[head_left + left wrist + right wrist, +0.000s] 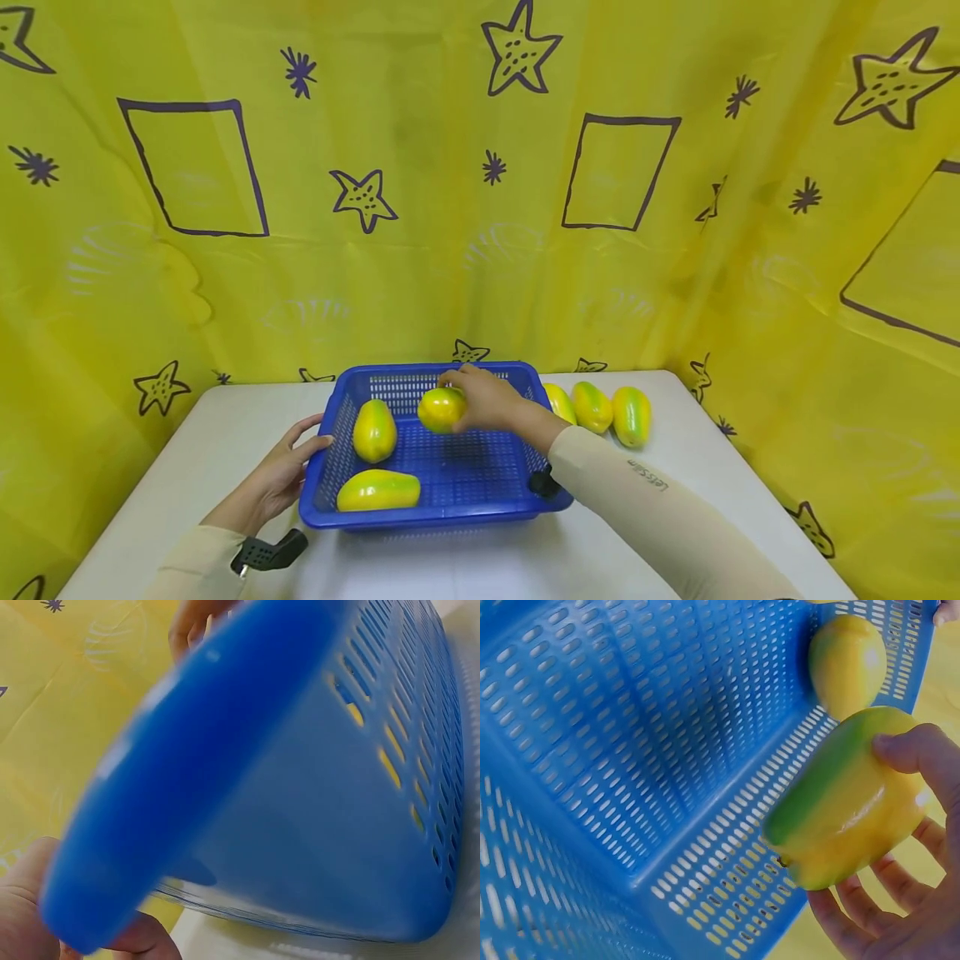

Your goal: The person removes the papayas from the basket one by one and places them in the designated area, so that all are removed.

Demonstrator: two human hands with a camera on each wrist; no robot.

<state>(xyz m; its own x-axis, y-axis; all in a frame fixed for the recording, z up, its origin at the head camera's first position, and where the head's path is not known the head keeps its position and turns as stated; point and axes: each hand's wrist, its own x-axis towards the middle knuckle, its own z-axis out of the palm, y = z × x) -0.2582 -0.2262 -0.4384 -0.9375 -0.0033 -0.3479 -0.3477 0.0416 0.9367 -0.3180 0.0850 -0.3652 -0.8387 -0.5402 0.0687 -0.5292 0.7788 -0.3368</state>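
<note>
A blue plastic basket [442,517] with slotted walls stands on the white table. My right hand [489,402] holds a yellow-green papaya [438,411] above the basket's floor, towards its far side. In the right wrist view the thumb lies on one side of this fruit and the fingers curl round the other. Two more papayas lie inside: one [374,431] by the left wall, another [378,490] lengthwise at the near left corner. My left hand [279,477] grips the basket's left rim between thumb and fingers; the left wrist view shows the rim [187,765] close up.
To the right of the basket several papayas sit on the white table [675,475], among them one [632,416] at the outer end and one [592,407] beside it. A yellow patterned curtain [435,283] hangs behind the table and along its sides.
</note>
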